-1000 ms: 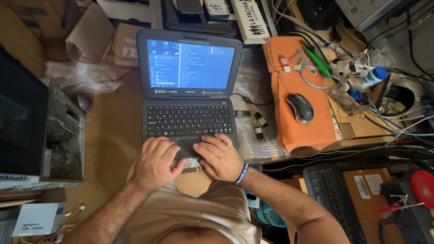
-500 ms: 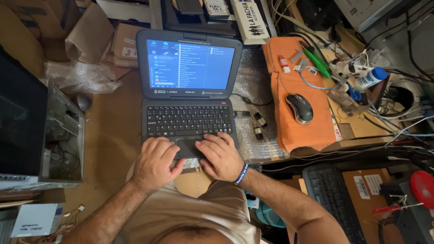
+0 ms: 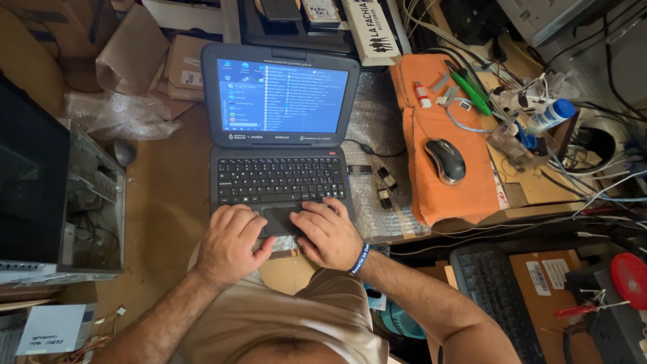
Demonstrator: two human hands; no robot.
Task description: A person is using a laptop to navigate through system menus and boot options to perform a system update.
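Note:
A small dark laptop (image 3: 278, 145) stands open on the desk, its blue screen showing a window with a list. My left hand (image 3: 229, 243) rests on the front left of the palm rest, fingers curled over the edge. On the front right, my right hand (image 3: 330, 232) lies with its fingers spread, touching the touchpad (image 3: 280, 219). A blue wristband (image 3: 359, 259) is on my right wrist. Neither hand holds anything.
An orange cloth (image 3: 445, 168) with a grey mouse (image 3: 445, 160), a green tool and small parts lies to the right. Tangled cables and a blue-capped bottle (image 3: 549, 116) are farther right. An open computer case (image 3: 64, 202) stands left. A second keyboard (image 3: 488, 296) sits lower right.

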